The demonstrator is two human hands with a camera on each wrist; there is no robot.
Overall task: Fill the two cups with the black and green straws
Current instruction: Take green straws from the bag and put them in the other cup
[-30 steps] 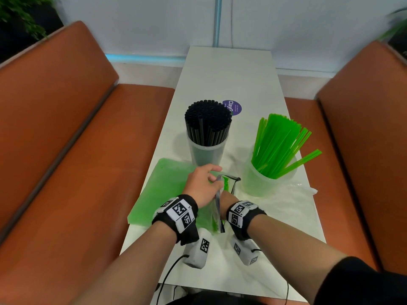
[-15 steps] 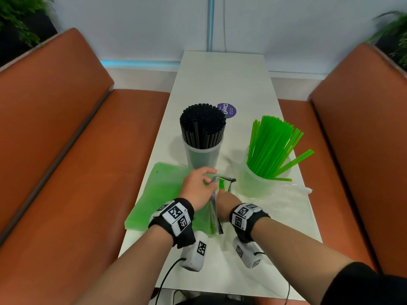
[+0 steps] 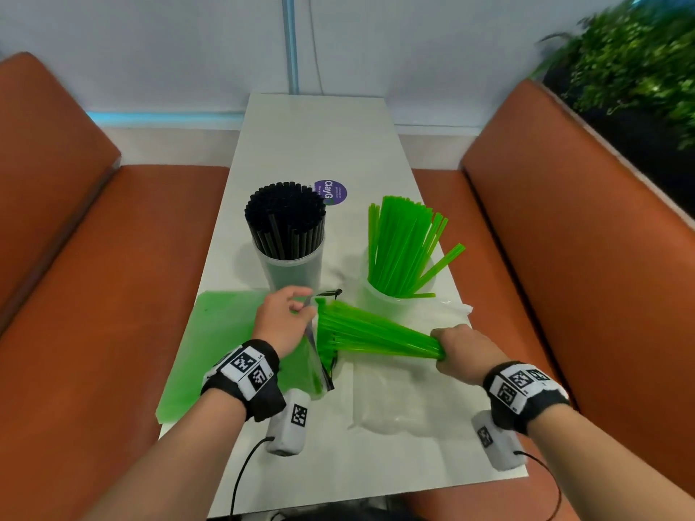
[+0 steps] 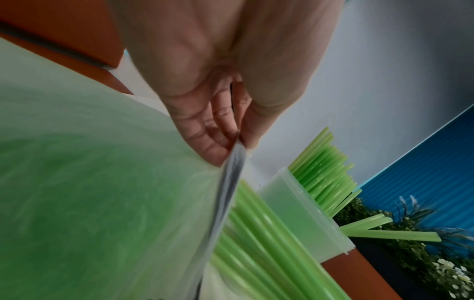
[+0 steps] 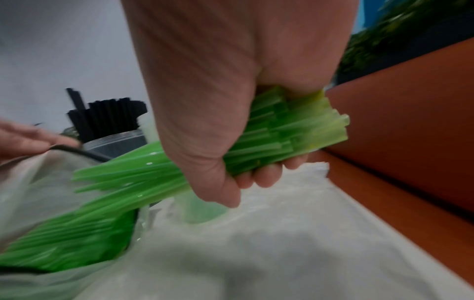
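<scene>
My right hand (image 3: pixel 457 347) grips a bundle of green straws (image 3: pixel 372 334) by one end; the bundle lies nearly level, its far ends still at the mouth of the clear bag of green straws (image 3: pixel 225 344). The right wrist view shows my fingers (image 5: pixel 259 174) curled round the bundle (image 5: pixel 269 138). With my left hand (image 3: pixel 282 319) I pinch the bag's upper edge (image 4: pixel 231 172) and hold its mouth up. Behind stand a clear cup packed with black straws (image 3: pixel 286 223) and a clear cup (image 3: pixel 380 300) partly filled with green straws (image 3: pixel 402 242).
The narrow white table (image 3: pixel 312 144) runs between two orange benches (image 3: pixel 86 280), (image 3: pixel 586 238). An empty clear plastic bag (image 3: pixel 398 400) lies flat by my right wrist. A purple sticker (image 3: pixel 333 191) sits behind the black straws. Plants (image 3: pixel 639 58) stand at the far right.
My right hand has come out of the bag to the right, drawing a bundle of green straws with it. My left hand still holds the bag's edge. The view has tilted slightly.
</scene>
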